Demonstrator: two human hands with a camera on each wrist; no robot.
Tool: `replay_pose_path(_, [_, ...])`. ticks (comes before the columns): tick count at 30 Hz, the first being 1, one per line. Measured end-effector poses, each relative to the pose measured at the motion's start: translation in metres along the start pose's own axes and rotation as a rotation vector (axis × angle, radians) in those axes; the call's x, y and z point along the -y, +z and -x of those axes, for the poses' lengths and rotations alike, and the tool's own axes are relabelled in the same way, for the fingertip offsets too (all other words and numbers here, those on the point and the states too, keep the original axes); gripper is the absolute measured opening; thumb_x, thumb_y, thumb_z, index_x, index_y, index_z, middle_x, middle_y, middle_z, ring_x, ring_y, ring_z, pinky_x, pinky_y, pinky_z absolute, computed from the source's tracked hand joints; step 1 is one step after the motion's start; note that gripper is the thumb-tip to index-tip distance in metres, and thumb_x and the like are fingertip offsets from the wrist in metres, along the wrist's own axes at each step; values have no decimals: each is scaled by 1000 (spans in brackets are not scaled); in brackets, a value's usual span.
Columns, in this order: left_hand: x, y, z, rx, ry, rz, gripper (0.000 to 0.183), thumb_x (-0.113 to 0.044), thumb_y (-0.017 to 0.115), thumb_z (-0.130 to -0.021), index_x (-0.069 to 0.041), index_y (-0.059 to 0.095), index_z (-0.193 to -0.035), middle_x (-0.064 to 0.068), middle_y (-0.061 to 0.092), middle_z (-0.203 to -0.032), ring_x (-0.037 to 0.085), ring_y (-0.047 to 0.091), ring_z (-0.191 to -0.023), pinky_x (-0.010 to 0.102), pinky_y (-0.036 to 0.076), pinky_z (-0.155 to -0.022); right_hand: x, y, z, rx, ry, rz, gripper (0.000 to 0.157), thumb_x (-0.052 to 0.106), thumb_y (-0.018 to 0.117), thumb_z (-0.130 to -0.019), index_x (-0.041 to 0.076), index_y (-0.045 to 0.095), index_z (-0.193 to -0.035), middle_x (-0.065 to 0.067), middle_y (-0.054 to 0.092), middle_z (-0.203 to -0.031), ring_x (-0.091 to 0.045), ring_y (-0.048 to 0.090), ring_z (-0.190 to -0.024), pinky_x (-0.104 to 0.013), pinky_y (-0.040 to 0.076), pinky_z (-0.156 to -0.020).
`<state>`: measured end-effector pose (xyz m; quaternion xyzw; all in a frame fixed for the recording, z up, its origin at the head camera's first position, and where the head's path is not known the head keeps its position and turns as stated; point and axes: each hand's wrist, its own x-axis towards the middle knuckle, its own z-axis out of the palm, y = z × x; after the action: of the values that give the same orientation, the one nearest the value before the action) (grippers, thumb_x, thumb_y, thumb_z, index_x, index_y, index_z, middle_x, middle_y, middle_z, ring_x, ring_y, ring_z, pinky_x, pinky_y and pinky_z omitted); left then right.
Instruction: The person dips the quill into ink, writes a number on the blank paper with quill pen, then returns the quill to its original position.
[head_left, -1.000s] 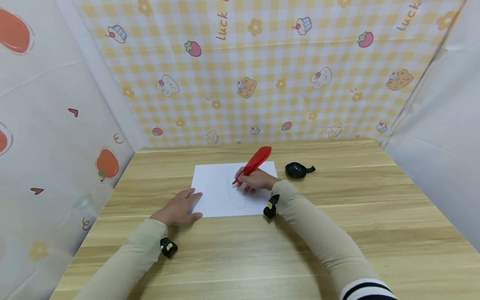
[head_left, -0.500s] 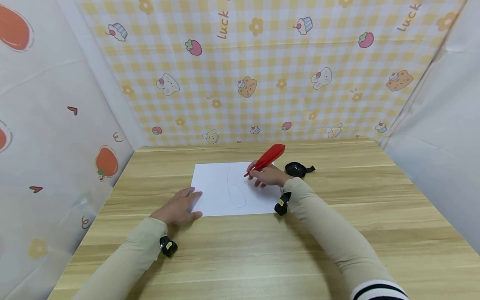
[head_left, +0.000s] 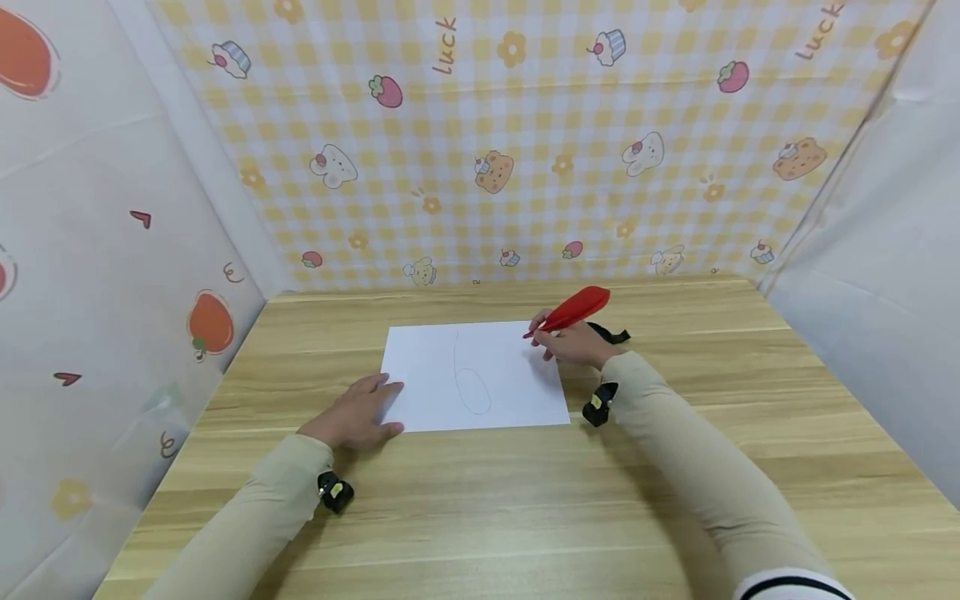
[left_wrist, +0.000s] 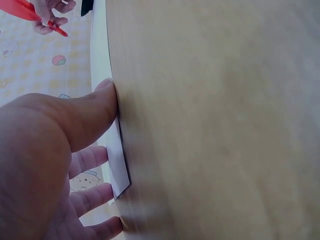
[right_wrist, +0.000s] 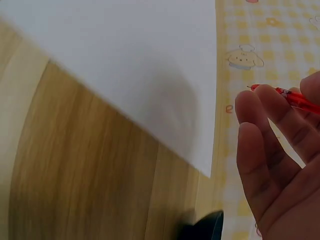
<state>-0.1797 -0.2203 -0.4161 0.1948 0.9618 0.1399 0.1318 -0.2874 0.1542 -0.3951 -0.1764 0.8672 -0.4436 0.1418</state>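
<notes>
A white sheet of paper (head_left: 510,375) lies on the wooden table, bearing a thin pencil-like line that curls into a loop, like a "6". My left hand (head_left: 358,414) rests with spread fingers on its left edge; in the left wrist view the thumb and fingertips press along the paper's edge. My right hand (head_left: 576,340) pinches a red feather pen (head_left: 573,309) between thumb and fingers, over the paper's far right corner. In the right wrist view the pen's tip (right_wrist: 252,87) shows beyond the fingers, raised off the sheet.
Behind the right hand, a black object with a short strap (head_left: 611,334) sits on the table (head_left: 465,508), mostly hidden by that hand. A yellow checked cloth (head_left: 450,125) with cartoon prints hangs at the back; white cloth walls stand on either side.
The loop on the paper was closed, then my right hand lifted the feather pen and moved right toward the far right corner, covering the black object. My left hand stayed put.
</notes>
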Motion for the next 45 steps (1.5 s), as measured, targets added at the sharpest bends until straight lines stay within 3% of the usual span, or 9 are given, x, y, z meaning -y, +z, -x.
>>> replay_pose_path(8, [0,-1,0,-17,14,-8,67,-33,64,-94,0,39,-146,32,27,-150,50,24,-137,60,23,-109,-16,-21,12,-90,-75,51,15,16,52,-97,5,57,-106,-21,66,-86,-30,59,-66,-29,45,-53])
replay_pose_path(18, [0,-1,1,-24,25,-5,67,-34,64,-94,1,40,-145,32,28,-149,50,25,-136,61,24,-108,-42,-46,26,-179,-169,111,14,10,52,-98,-1,57,-106,-17,66,-91,-27,63,-68,-27,50,-56])
replay_pose_path(24, [-2,-1,1,-25,23,-10,66,-33,64,-93,1,40,-145,32,29,-149,49,26,-136,60,24,-108,-57,-58,33,-280,-301,286,10,5,54,-96,-1,60,-102,-13,64,-91,-20,54,-68,-21,44,-57])
replay_pose_path(31, [-1,0,1,-28,19,-11,66,-34,64,-93,1,40,-145,32,29,-149,49,26,-136,60,24,-108,-66,-67,41,-325,-377,464,9,3,56,-95,0,58,-104,-12,66,-89,-19,54,-67,-32,47,-59])
replay_pose_path(38, [-1,0,3,-25,18,-3,67,-34,64,-93,0,40,-145,32,28,-149,49,25,-137,60,24,-109,-80,-73,49,-399,-499,682,15,1,67,-87,5,61,-100,-11,70,-84,-26,66,-66,-44,53,-60])
replay_pose_path(45, [0,0,2,-31,22,-6,66,-32,64,-93,1,40,-145,31,28,-149,48,26,-136,59,24,-109,-78,-77,56,-344,-614,731,24,-4,72,-80,5,60,-99,-10,68,-79,-28,65,-66,-47,52,-59])
